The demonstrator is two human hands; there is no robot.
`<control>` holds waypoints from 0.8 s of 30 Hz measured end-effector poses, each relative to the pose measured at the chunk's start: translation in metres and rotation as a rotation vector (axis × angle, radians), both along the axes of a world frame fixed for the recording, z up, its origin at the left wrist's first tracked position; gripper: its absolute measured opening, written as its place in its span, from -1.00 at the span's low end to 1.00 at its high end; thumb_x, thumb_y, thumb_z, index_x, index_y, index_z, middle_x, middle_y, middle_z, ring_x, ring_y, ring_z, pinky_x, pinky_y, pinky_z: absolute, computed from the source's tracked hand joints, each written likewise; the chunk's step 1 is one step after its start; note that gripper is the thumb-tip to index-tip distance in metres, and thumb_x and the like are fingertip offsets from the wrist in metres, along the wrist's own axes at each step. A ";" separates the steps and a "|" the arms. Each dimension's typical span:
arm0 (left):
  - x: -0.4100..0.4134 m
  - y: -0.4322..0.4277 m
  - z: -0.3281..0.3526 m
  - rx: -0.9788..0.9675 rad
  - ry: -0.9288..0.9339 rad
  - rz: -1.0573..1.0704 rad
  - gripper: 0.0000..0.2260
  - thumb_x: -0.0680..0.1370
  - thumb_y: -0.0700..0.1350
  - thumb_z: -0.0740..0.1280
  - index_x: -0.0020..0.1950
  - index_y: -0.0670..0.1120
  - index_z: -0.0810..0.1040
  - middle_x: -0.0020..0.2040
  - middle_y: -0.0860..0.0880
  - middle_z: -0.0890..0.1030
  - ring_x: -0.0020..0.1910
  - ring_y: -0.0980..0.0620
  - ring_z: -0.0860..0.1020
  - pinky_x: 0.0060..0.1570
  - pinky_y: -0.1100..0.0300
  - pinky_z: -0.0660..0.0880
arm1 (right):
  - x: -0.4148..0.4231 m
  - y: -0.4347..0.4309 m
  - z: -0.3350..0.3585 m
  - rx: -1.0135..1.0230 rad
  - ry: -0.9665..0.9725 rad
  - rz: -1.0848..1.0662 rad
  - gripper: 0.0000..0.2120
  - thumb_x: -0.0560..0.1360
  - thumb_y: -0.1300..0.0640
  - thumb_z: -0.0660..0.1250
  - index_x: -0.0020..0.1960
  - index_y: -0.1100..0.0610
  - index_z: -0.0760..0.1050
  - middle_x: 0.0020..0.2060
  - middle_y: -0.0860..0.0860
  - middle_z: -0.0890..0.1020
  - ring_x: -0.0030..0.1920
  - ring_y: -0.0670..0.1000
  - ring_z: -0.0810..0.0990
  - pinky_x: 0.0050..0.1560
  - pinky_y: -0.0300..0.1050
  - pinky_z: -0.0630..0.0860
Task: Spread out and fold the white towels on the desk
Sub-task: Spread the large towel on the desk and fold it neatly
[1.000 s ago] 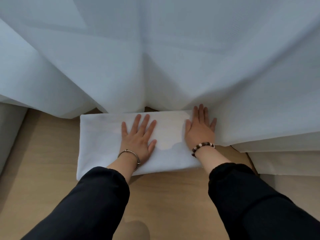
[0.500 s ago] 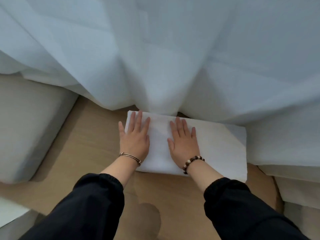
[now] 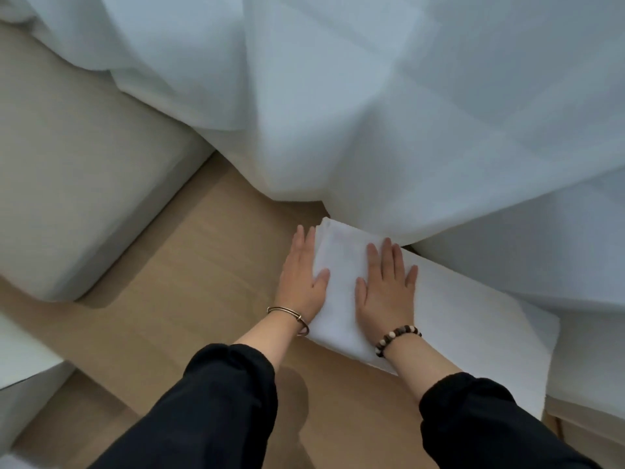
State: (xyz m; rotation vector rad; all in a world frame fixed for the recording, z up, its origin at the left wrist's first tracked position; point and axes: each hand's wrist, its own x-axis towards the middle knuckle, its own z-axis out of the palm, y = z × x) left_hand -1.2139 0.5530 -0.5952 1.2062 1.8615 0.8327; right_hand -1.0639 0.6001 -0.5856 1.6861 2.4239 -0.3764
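A white towel (image 3: 473, 319), folded into a long rectangle, lies on the light wooden desk (image 3: 189, 282), slanting from the centre toward the lower right. My left hand (image 3: 302, 279), with a metal bangle at the wrist, lies flat at the towel's left end, fingers partly on the desk and thumb on the cloth. Just to its right, my right hand (image 3: 385, 286), wearing a bead bracelet, presses flat on the towel with fingers spread. The towel's far edge runs under a sheer white curtain (image 3: 372, 113).
The sheer curtain hangs over the whole back of the desk. A pale cushioned seat (image 3: 77, 184) stands at the left. Another pale cushion (image 3: 588, 363) sits at the right edge. A white surface (image 3: 20, 360) shows at the lower left.
Both hands have slid left along the towel, from its middle and right part to its left end. The view has swung left, so the towel now sits further right.
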 end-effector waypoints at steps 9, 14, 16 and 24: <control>-0.025 -0.043 -0.018 -0.490 -0.483 0.552 -0.79 0.58 -0.28 0.15 0.08 -0.20 0.56 0.04 -0.19 0.59 -0.06 -0.06 0.53 -0.08 0.24 0.41 | -0.035 0.014 0.002 0.004 0.008 0.060 -0.43 0.57 -0.04 -0.06 0.55 0.04 -0.08 0.53 0.05 0.01 0.52 0.05 -0.08 0.46 0.14 -0.23; -0.027 -0.055 -0.012 -0.824 -0.851 0.620 -0.88 0.59 -0.27 0.14 -0.02 -0.24 0.46 -0.21 -0.21 0.53 -0.34 -0.11 0.50 -0.41 0.14 0.43 | -0.063 0.045 0.023 -0.024 0.245 -0.021 -0.51 0.50 -0.07 0.06 0.32 0.16 0.38 0.18 0.14 0.50 0.19 0.17 0.43 0.22 0.02 0.30; -0.028 -0.059 -0.005 -0.835 -0.992 0.604 -0.81 0.60 -0.23 0.13 0.16 -0.24 0.44 -0.10 -0.21 0.57 -0.19 -0.16 0.57 -0.29 0.07 0.50 | -0.074 0.064 0.024 -0.125 0.193 0.008 -0.59 0.53 -0.08 0.15 0.24 0.16 0.43 0.12 0.14 0.53 0.12 0.17 0.48 0.06 -0.03 0.35; -0.023 -0.067 -0.003 -0.735 -1.279 0.780 -0.70 0.63 -0.13 0.18 0.27 -0.30 0.41 0.23 -0.27 0.52 0.16 -0.23 0.54 0.00 0.03 0.51 | -0.088 0.097 0.024 -0.482 0.083 -0.108 -0.48 0.58 -0.14 0.03 0.15 0.27 0.49 0.12 0.22 0.56 0.08 0.21 0.51 0.06 0.03 0.40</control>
